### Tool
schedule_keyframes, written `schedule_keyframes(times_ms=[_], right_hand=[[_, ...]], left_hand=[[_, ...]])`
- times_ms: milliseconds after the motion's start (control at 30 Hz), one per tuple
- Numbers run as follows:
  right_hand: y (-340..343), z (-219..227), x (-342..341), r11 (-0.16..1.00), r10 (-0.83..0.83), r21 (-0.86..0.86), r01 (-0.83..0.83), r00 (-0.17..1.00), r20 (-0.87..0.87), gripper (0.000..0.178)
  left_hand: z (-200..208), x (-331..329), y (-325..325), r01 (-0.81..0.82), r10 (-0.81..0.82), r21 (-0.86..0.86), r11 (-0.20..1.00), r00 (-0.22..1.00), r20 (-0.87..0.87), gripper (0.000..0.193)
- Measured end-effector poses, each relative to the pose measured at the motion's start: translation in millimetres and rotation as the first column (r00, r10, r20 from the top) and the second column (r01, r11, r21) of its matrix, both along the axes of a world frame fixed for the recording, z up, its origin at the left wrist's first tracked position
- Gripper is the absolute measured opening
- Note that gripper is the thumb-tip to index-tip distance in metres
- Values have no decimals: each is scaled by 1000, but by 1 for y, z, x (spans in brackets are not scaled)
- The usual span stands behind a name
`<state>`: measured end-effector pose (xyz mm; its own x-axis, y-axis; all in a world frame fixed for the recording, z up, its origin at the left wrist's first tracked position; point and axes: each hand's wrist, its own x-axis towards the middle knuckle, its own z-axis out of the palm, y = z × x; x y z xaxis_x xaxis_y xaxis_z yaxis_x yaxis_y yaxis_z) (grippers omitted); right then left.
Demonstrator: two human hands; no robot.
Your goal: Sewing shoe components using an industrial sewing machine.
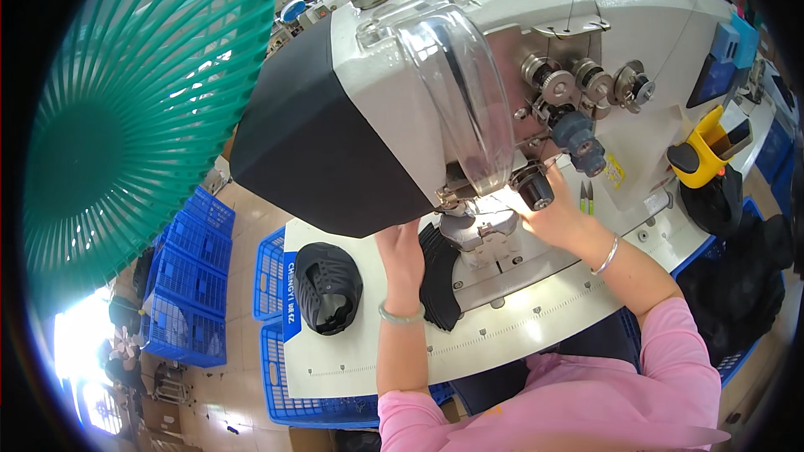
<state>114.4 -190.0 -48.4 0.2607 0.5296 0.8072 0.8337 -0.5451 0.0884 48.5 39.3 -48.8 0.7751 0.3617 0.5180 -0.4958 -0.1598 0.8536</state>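
A white sewing machine [381,109] with a black end cover fills the middle of the view. My left hand [400,264] reaches up beneath that cover, its fingers hidden. Right beside it, a stack of curved black pieces [440,280] lies on the worktable [536,318]. On the other side of the needle area is my right hand [554,216], close to the lit metal sewing post [486,230]. A dark knob and machine parts cover most of its fingers. What either hand holds cannot be made out. A black shoe upper [327,289] sits left of my left wrist.
A green fan guard [151,100] stands close at the left. Thread snips [586,198] lie right of my right hand, and a yellow holder [702,155] is farther right. Blue crates [188,285] stack on the floor at left; another blue basket [306,410] sits under the table.
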Motion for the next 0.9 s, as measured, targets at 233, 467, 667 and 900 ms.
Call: schedule_keyframes(times_ms=[233,467,667,900], right_hand=[[15,3,20,947,-138,272,168,982,-127,31],[-8,23,-46,990,-78,117,80,997,-16,25],[46,48,-83,759,510,536,-371,849,-135,24],[12,20,-67,697,606,556,-452,-41,-794,29]], left_hand=[[-10,75,20,-809,360,576,113,574,736,29],[91,-37,48,-799,674,331,503,602,429,19],[100,-117,-50,-370,493,859,354,854,165,18],[65,-104,-35,232,-21,440,867,900,-434,24]])
